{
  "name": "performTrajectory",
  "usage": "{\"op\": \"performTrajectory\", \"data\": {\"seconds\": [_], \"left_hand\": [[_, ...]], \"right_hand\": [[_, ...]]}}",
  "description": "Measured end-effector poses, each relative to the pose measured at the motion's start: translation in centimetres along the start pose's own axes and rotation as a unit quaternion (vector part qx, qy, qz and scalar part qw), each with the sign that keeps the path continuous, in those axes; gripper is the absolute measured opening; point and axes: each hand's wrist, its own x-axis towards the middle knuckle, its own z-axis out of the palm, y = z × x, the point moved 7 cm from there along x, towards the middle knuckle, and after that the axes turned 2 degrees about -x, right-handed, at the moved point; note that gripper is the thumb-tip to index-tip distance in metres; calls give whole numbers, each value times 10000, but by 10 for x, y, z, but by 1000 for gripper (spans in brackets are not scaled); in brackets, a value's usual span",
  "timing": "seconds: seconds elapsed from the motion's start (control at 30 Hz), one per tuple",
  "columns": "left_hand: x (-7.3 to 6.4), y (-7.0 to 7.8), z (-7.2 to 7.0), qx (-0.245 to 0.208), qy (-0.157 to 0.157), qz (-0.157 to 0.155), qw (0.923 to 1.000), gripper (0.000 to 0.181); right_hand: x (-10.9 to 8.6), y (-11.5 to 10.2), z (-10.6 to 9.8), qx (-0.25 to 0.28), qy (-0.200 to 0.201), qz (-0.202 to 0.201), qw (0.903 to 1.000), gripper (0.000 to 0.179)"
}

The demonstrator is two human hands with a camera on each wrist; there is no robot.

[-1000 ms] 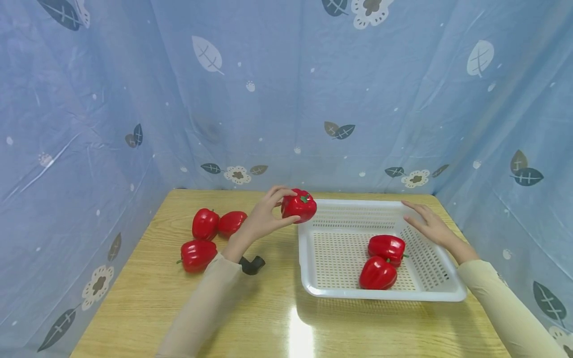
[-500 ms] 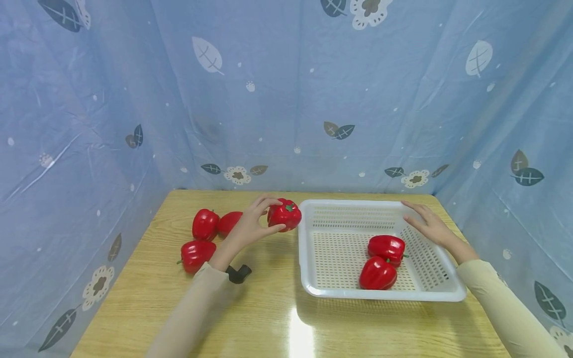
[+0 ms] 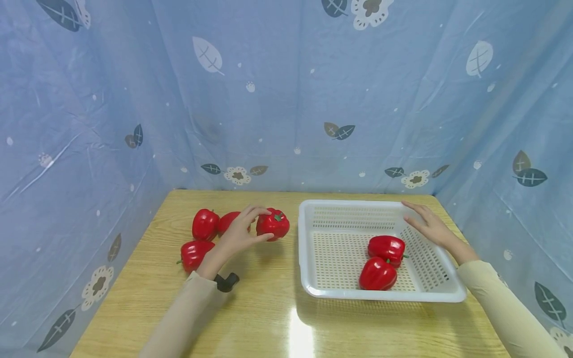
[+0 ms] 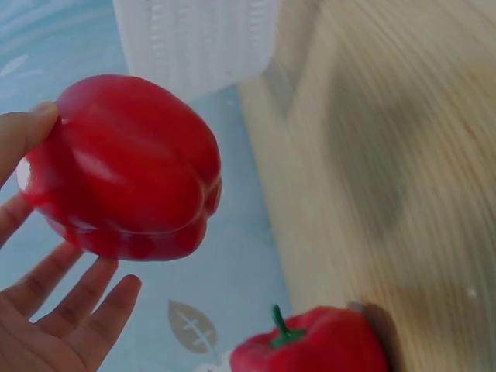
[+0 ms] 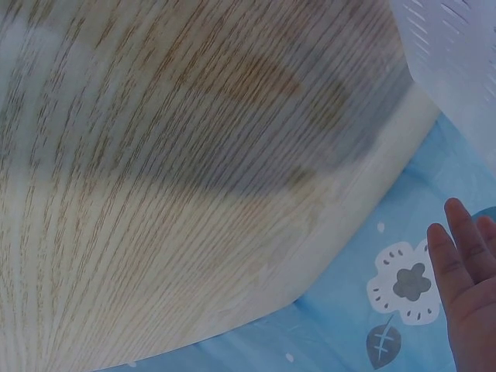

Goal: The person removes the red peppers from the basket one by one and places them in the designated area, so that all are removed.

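Note:
My left hand (image 3: 236, 237) holds a glossy red bell pepper (image 3: 274, 226) between thumb and fingers, above the table left of the white basket. In the left wrist view the bell pepper (image 4: 132, 170) is lifted, with the other fingers spread below it. My right hand (image 3: 431, 226) lies with straight fingers at the right rim of the white plastic basket (image 3: 353, 204). Inside that basket are two red bell peppers, one (image 3: 386, 248) behind the other (image 3: 378, 273). In the right wrist view the right hand (image 5: 473, 287) shows extended fingers and holds nothing.
Three more red bell peppers lie at the table's left: one at the back (image 3: 205, 224), one in front (image 3: 195, 254), and one (image 3: 228, 221) partly behind my left hand. A blue patterned curtain (image 3: 286, 109) surrounds the wooden table (image 3: 259, 318).
My left hand has moved left and toward me with the bell pepper, from the basket's left rim to over the table. The right hand and the basket's peppers stay put.

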Motion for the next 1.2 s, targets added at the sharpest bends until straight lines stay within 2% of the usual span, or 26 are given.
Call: {"op": "performTrajectory", "data": {"seconds": [0.4, 0.6, 0.97, 1.2], "left_hand": [[-22, -22, -7, 406, -198, -321, 9985, 54], [-32, -33, -12, 540, -278, -585, 9964, 55], [-40, -42, -21, 674, -540, -571, 9946, 57], [-49, -46, -24, 938, -988, -626, 9887, 57]], "right_hand": [[0, 0, 0, 57, 35, -62, 10000, 57], [1, -1, 0, 30, 64, -105, 9999, 56], [1, -1, -1, 76, 132, -217, 9996, 55], [0, -3, 0, 120, 88, -163, 9998, 56]]}}
